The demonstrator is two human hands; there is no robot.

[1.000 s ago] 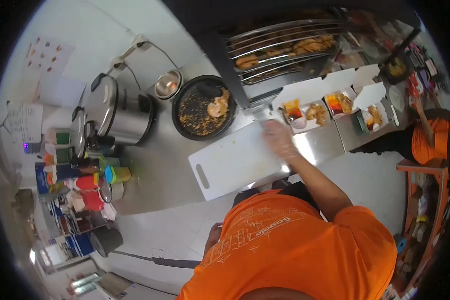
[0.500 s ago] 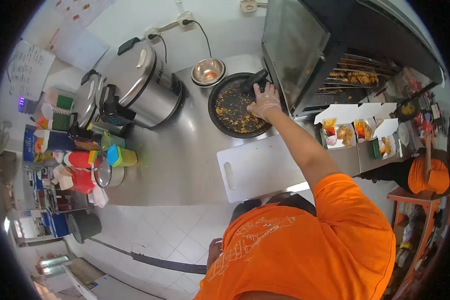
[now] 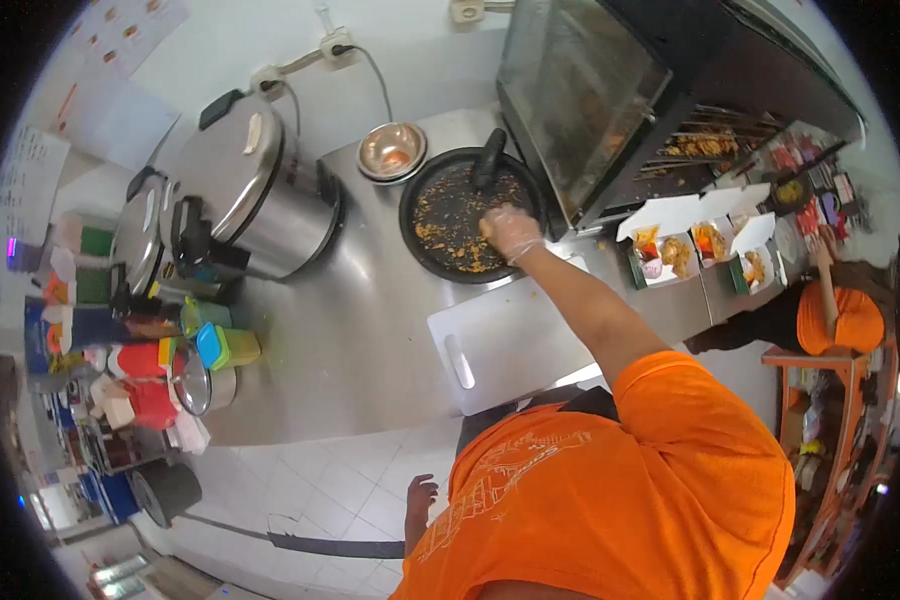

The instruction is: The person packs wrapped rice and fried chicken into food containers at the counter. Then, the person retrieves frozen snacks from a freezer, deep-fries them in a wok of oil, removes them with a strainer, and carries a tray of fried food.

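Presently, the right hand (image 3: 513, 232), in a clear plastic glove, is over the right part of a round, shallow, black mortar (image 3: 407, 222) standing on the stainless-steel counter (image 3: 340, 335). Its fingers are bunched and point inward; whether they grip anything cannot be told. Golden-brown crumbs (image 3: 438, 236) lie scattered over the mortar's dark floor. A thick black pestle (image 3: 489, 158) rests with its lower end inside the mortar and its handle tilted towards the far rim, just beyond the right hand.

The left hand (image 3: 421, 494) hangs beside the body, below the counter's front edge, its fingers loosely parted.

Nearer the body, a white rectangular cutting board (image 3: 500, 335) with a handle slot lies flat just beside the mortar, the right forearm passing above it. Stacked shiny metal bowls (image 3: 390, 150) stand near the mortar's far left side. To the right are a black, glass-sided cabinet (image 3: 582, 100) and a row of white cardboard boxes (image 3: 660, 211), lids raised, holding browned food. A large silver cooker (image 3: 270, 200) stands well to the left. At far right is a co-worker in an orange shirt (image 3: 838, 322).
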